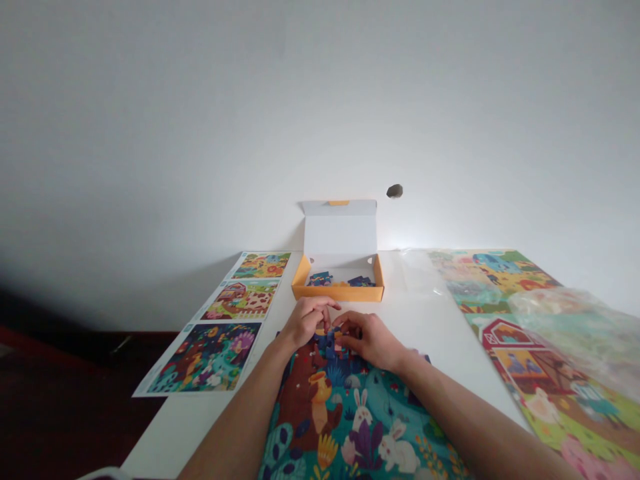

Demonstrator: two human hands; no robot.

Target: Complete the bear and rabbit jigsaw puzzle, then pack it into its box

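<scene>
A dark forest puzzle (pixel 345 413) with a bear and white rabbits lies on the table below my hands, its lower part joined together. My left hand (pixel 310 321) rests at its upper edge, fingers bent and pointing right; what they hold, if anything, cannot be made out. My right hand (pixel 370 339) pinches a small blue and orange puzzle piece (pixel 339 341) over the puzzle's top part. Just beyond the hands stands an open orange box (pixel 337 292) with loose puzzle pieces (pixel 320 279) inside.
A sheet with three printed pictures (pixel 205 333) lies on the left of the white table (pixel 190 427). To the right are a farm puzzle (pixel 565 393), an animal puzzle (pixel 500 267) and clear plastic bags (pixel 575 313). A white wall (pixel 325 100) rises behind.
</scene>
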